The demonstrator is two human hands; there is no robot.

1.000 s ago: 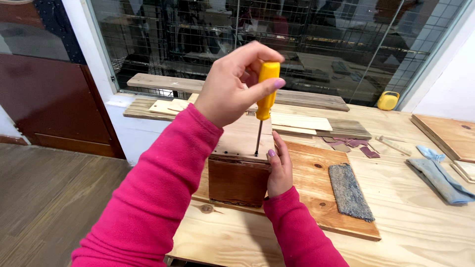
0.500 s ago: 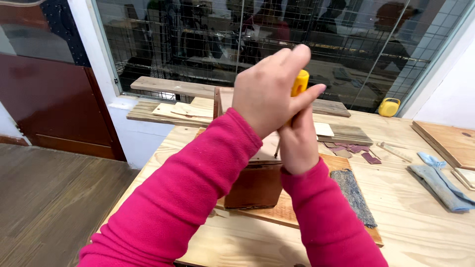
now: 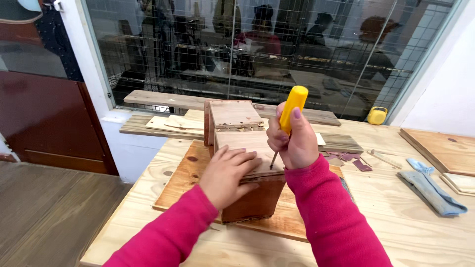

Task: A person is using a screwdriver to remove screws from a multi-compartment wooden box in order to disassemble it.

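Fingers of the right hand (image 3: 293,141) wrap in a closed fist around a screwdriver with a yellow plastic handle (image 3: 292,109), whose thin metal shaft slants down from under the fist to touch the top of a small reddish-brown wooden box (image 3: 250,185). The yellow handle sticks up above the thumb and forefinger. The left hand (image 3: 227,173) lies flat and open on the same top panel, fingers spread toward the right hand, palm pressing over the box's near left corner; it grips nothing. The box stands directly under both hands, on a flat brown wooden board (image 3: 185,175) that shows to the left of the left hand. Just beyond the fingertips of both hands, a second piece of the box with a pale square wooden panel (image 3: 234,113) stands upright. Both arms wear bright pink sleeves (image 3: 329,212). Right of the right hand, well apart, a folded grey-blue cloth (image 3: 431,190) lies on the pale wooden workbench (image 3: 396,232). Farther off beyond the right hand, near the wire-mesh window (image 3: 198,49), sits a small yellow tape measure (image 3: 377,116). Long weathered planks (image 3: 163,100) lie beyond the left hand along the window.
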